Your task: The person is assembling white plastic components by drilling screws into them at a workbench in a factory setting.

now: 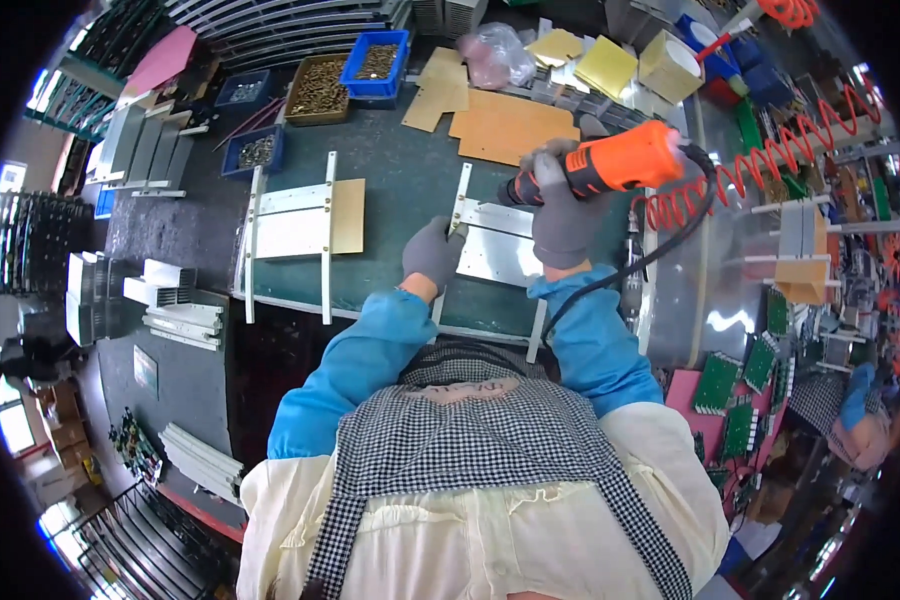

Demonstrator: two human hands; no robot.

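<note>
My right hand, in a grey glove, is wrapped round an orange and black power screwdriver. Its dark nose points left, toward the upper end of a white metal rail; whether the tip touches a screw I cannot tell. My left hand, also gloved in grey, has its fingers closed over that same rail, just below small brass-coloured screws. Silvery metal plates lie across the rail, between my hands. Left of them sits a similar assembly of plates and two white rails, with a tan board beneath.
A blue bin and a brown tray of brass-coloured screws stand at the back, near a blue bin of silvery hardware. Tan boards lie behind my hands. A black cable loops beside my right arm. Green circuit boards lie right.
</note>
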